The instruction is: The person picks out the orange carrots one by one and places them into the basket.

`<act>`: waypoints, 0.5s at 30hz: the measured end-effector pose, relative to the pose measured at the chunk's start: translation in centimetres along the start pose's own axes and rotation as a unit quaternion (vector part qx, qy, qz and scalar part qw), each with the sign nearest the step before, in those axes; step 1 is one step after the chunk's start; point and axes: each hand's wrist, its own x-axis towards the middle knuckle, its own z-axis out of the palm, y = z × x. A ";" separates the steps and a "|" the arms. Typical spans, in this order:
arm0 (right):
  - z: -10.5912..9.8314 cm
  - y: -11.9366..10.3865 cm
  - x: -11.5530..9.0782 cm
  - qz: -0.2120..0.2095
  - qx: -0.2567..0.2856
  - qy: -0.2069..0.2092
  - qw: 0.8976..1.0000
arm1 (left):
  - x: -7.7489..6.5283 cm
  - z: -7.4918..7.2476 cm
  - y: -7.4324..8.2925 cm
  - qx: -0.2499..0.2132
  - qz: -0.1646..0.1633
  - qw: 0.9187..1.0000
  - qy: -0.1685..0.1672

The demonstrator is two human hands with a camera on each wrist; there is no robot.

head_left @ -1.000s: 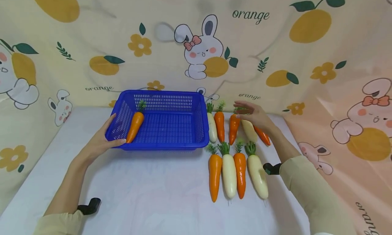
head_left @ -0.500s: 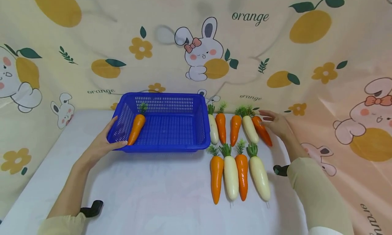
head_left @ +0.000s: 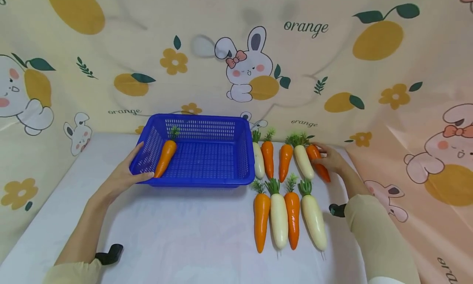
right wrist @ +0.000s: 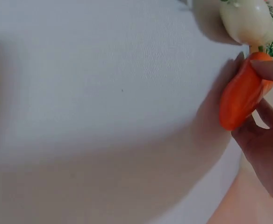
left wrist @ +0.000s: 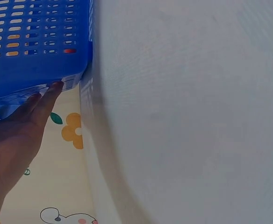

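A person's two hands at work over a white tabletop (head_left: 184,230), seen from head height. On it sits a blue basket (head_left: 201,182) with slotted walls. The left hand (head_left: 120,177) holds the basket's near left corner, thumb over the rim and fingers spread along the outside of the end wall. Inside the basket, toward its left end, lies a loose carrot (head_left: 166,158), its leafy top pointing to the far wall.

To the right of the basket, vegetables lie in two rows. In the far row, beginning just beside the basket's right wall, come a short radish (head_left: 259,162), two carrots (head_left: 285,162) and a pale radish (head_left: 304,162). Last, farthest from the basket, is the gripped carrot (right wrist: 239,102): the right hand (head_left: 330,160) has its thumb and fingers closed around it, tip slanting down and away from the basket.

The near row, to the right of the basket and closer to the person, has four pieces side by side, alternating orange and white, with green tops toward the far row. Behind the basket hangs a cream cloth (head_left: 207,86) printed with rabbits, oranges and flowers.
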 end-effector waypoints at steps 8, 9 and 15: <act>-0.4 -0.4 -1.3 0.028 0.081 0.023 0.996 | 0.1 -0.1 0.2 0.002 0.003 1.000 0.002; -0.3 -0.6 -1.6 0.029 0.090 0.023 0.995 | 0.1 -0.1 0.1 0.002 0.003 1.000 0.001; -0.1 -3.7 -3.0 0.003 0.144 0.016 0.989 | 0.0 0.0 -0.1 -0.002 0.006 1.000 -0.002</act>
